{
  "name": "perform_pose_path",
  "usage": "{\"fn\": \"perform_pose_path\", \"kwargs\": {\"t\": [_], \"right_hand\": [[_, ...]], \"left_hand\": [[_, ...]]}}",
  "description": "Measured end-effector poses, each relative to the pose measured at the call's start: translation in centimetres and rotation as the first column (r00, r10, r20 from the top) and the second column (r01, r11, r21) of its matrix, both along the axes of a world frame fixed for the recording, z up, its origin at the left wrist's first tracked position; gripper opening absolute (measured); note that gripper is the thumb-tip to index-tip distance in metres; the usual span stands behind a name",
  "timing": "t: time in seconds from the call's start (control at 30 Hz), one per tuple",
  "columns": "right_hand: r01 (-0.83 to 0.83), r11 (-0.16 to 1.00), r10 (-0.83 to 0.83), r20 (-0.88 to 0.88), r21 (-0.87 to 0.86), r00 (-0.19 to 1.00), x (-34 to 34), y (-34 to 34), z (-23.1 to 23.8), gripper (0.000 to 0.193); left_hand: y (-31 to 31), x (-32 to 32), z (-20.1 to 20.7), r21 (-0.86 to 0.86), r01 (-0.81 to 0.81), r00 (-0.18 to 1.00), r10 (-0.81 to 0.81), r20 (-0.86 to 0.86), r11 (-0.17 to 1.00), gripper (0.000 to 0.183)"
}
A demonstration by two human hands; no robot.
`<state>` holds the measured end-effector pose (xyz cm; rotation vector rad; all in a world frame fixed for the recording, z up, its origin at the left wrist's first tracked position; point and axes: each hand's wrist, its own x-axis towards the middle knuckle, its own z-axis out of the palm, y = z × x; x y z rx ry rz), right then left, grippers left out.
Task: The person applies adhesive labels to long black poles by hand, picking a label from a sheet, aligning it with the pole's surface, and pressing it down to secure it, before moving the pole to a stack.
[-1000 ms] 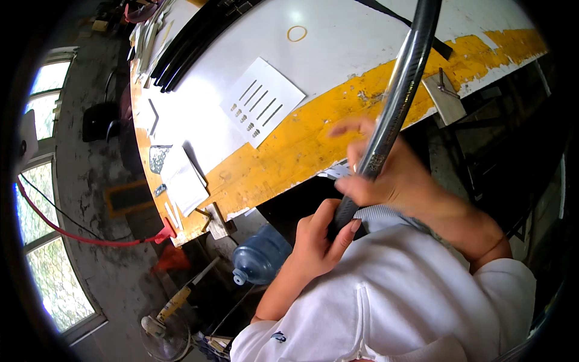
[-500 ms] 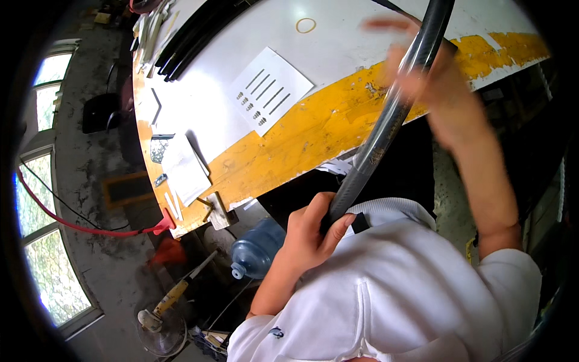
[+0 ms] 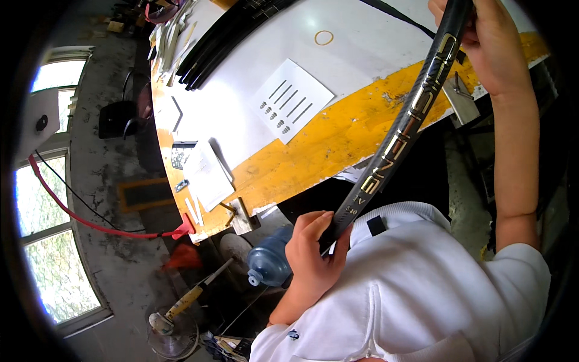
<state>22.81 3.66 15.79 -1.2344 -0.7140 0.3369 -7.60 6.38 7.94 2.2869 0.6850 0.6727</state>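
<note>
A glossy black carbon-look tube point(image 3: 395, 142) with shiny gold lettering slants across the view, from low centre to the upper right. My left hand point(image 3: 313, 250) is wrapped round its lower end, close to my white shirt. At the upper right my right hand point(image 3: 491, 45) grips the tube, with fingertips showing on both sides of it; part of those fingers is hidden behind the tube. Beyond the tube a white sheet point(image 3: 292, 99) with rows of dark printed strips and small marks lies on the table point(image 3: 325, 154).
More black tubes point(image 3: 226, 42) lie at the table's far left. A tan ring point(image 3: 324, 38), a stack of papers point(image 3: 207, 176) and a metal clamp point(image 3: 241, 216) are on the table. Below stand a blue water bottle point(image 3: 268, 259) and a fan point(image 3: 172, 332); a red hose point(image 3: 90, 222) hangs at left.
My right hand, blurred before along the tube, has moved up to its upper part. The clear glossy film seen on the tube is gone from view, and the gold lettering shows plainly.
</note>
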Motion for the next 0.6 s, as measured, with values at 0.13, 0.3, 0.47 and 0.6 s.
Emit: {"fn": "perform_pose_path", "kwargs": {"t": [0.13,0.3,0.47,0.6], "right_hand": [[-0.006,1.000,0.006,0.008,0.022,1.000,-0.5,0.4,0.5,0.033],[-0.043,0.999,0.040,-0.078,-0.026,0.996,-0.4,0.9,1.8,0.032],[-0.055,0.998,0.053,-0.050,-0.037,0.997,-0.2,1.8,1.5,0.032],[-0.081,0.997,0.080,-0.055,-0.012,0.995,-0.1,2.1,1.4,0.031]], "left_hand": [[-0.1,-0.5,0.3,-0.069,0.007,1.000,-0.006,0.009,0.998,0.044],[0.1,-0.4,0.2,-0.076,0.026,0.999,-0.023,0.036,0.997,0.050],[0.6,-0.6,0.2,-0.064,0.011,1.000,-0.009,0.028,0.998,0.050],[0.9,-0.3,0.2,-0.048,-0.004,1.000,0.005,0.029,0.999,0.049]]}}
